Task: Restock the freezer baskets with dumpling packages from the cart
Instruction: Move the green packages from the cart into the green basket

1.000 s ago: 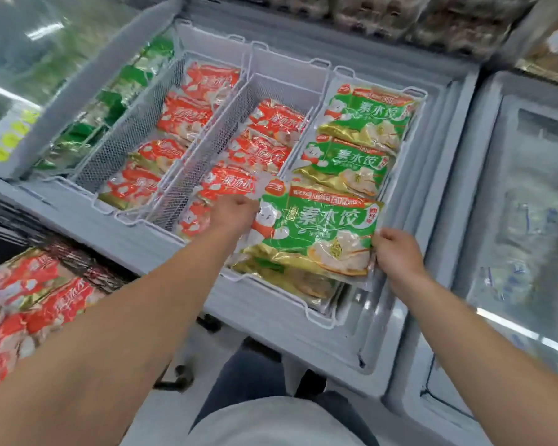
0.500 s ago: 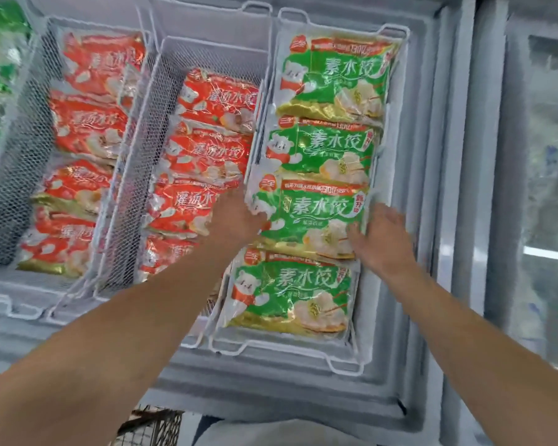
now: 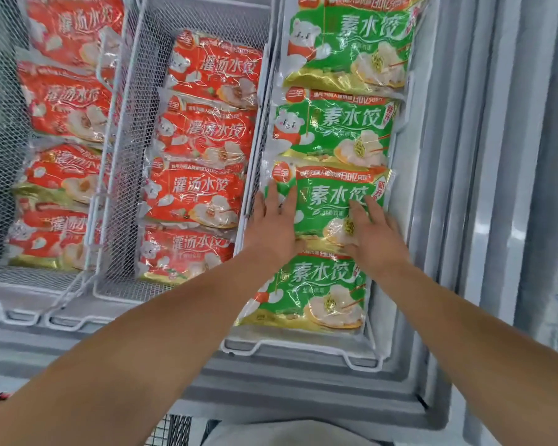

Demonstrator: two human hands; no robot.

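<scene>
A green dumpling package (image 3: pixel 332 201) lies in the right white wire basket (image 3: pixel 303 349), third in a row of several green packages. My left hand (image 3: pixel 273 228) rests flat on its left side with straight fingers. My right hand (image 3: pixel 372 235) presses flat on its lower right part. Another green package (image 3: pixel 310 294) lies nearer me, partly under my wrists. The middle basket (image 3: pixel 132 123) and the left basket (image 3: pixel 0 156) hold rows of red dumpling packages (image 3: pixel 200 194).
The freezer's grey rim (image 3: pixel 271 391) runs along the front. A sliding glass lid (image 3: pixel 545 188) and its rails stand at the right. A bit of the cart's wire (image 3: pixel 174 429) shows at the bottom edge, with a red package corner at far left.
Both hands carried the green package from the basket's front end into the row and laid it down. They now lie flat on it instead of holding its edges. The camera moved closer.
</scene>
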